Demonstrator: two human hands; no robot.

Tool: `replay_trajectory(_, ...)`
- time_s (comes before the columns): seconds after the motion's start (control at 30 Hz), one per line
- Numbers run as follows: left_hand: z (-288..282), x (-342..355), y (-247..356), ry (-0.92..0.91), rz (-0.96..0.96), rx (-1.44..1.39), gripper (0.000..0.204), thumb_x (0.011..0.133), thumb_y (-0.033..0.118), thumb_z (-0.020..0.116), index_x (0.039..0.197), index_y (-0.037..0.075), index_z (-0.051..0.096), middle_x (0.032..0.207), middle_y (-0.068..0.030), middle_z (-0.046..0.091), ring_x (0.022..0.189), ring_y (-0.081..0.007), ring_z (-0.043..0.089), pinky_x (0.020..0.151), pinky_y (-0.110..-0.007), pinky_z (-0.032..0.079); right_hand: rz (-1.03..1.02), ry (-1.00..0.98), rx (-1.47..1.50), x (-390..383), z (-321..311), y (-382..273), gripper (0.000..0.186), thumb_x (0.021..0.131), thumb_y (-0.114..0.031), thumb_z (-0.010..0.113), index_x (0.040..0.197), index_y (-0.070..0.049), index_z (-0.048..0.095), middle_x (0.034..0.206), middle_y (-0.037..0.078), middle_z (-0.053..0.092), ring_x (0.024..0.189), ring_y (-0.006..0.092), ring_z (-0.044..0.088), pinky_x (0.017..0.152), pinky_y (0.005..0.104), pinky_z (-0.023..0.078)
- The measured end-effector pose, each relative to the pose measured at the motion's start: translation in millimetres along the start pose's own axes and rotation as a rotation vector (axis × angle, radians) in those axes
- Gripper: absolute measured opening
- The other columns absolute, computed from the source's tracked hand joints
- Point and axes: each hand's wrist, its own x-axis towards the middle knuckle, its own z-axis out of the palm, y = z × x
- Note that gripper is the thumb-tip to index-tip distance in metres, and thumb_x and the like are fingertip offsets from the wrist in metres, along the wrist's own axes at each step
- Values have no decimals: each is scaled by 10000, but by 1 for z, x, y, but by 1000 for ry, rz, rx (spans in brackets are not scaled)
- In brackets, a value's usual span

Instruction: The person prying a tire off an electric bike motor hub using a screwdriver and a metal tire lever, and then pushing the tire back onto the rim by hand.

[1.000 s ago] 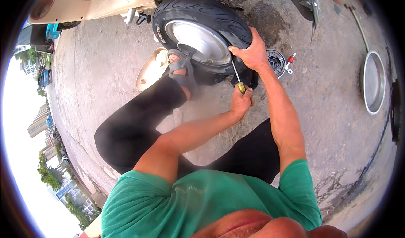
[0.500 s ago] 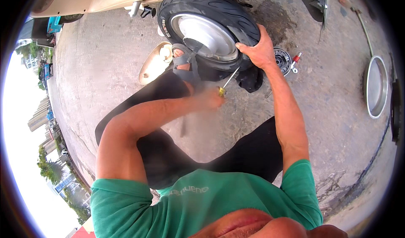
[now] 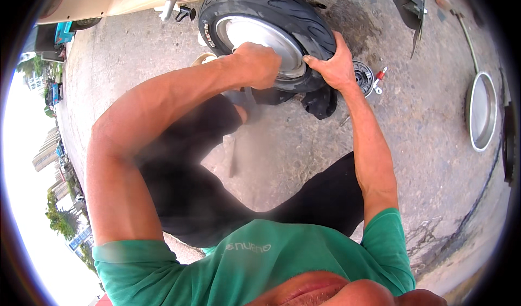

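Tyre [image 3: 282, 5] grasped by right hand [image 3: 335, 67]; contents of left hand [image 3: 258, 64] hidden

The tyre, mounted on an aluminium wheel rim [image 3: 285, 48], is located at the upper middle of the view, next to beige vehicle bodywork [image 3: 130, 1]. It is tilted, with the rim's face turned up toward the person. Whether the wheel is attached to the vehicle cannot be determined.

Right hand: grip engaged on the right side of the tyre. The fingers reach over the tread while the thumb lies by the rim edge. This hold appears to steady the wheel at its slant and keep the near edge exposed.

Left hand: positioned in front of the lower left of the rim, back of the hand toward the camera, fingers curled in. The grip cannot be confirmed as grasping anything; the wrist and knuckles block the view.

Surroundings: a black cloth-like item [image 3: 320, 103] is bunched on the concrete ground [image 3: 309, 143] below the tyre, perhaps as padding; its purpose is unverified. A round metal hub plate [image 3: 363, 78] lies just right of the right hand, beside a red-and-silver fitting [image 3: 381, 75], both within apparent reach. A shallow metal pan [image 3: 483, 113] sits well apart at far right.
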Motion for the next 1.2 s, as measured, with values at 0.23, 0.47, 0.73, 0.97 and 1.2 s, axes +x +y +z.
replay_trajectory(0.23, -27, 5, 19, -38, 151, 185, 259, 859, 99, 656, 1076, 23, 775, 1100, -148, 757, 1040, -306, 736, 828, -408, 579, -18, -4, -50, 1, -4, -2, 872, 670, -258, 901, 1386, 42, 504, 1243, 217, 677, 1151, 297, 663, 1020, 396, 510)
replay_trajectory(0.47, -25, 28, 11, -1, 247, 130, 228, 839, 76, 643, 1024, 23, 765, 1036, -168, 750, 1009, -344, 725, 831, -436, 568, 11, -3, 0, 0, -2, -2, 840, 662, -261, 901, 1346, 52, 527, 1232, 201, 667, 1141, 274, 646, 1022, 387, 492)
replay_trajectory(0.73, 9, 16, 21, -43, 80, -52, 260, 853, 105, 655, 1075, 7, 748, 1126, -193, 736, 1071, -361, 712, 850, -455, 571, -7, -17, 53, 1, -2, -3, 824, 677, -205, 905, 1361, 52, 524, 1240, 188, 679, 1139, 250, 654, 1033, 375, 497)
replay_trajectory(0.97, 25, 26, 24, -416, -265, -904, 149, 884, 113, 647, 929, -25, 682, 889, -143, 685, 737, -257, 664, 589, -397, 515, -3, -1, 73, 1, -3, 4, 797, 689, -192, 906, 1352, 44, 532, 1225, 176, 689, 1120, 236, 662, 1025, 372, 505)
replay_trajectory(1.2, 94, 29, 42, -264, -365, -1424, 246, 970, 174, 640, 1078, -39, 579, 751, -123, 585, 491, -178, 526, 390, -359, 386, -3, 2, 72, 1, 1, 0, 780, 692, -183, 905, 1341, 43, 534, 1215, 173, 691, 1110, 234, 666, 1016, 371, 508)
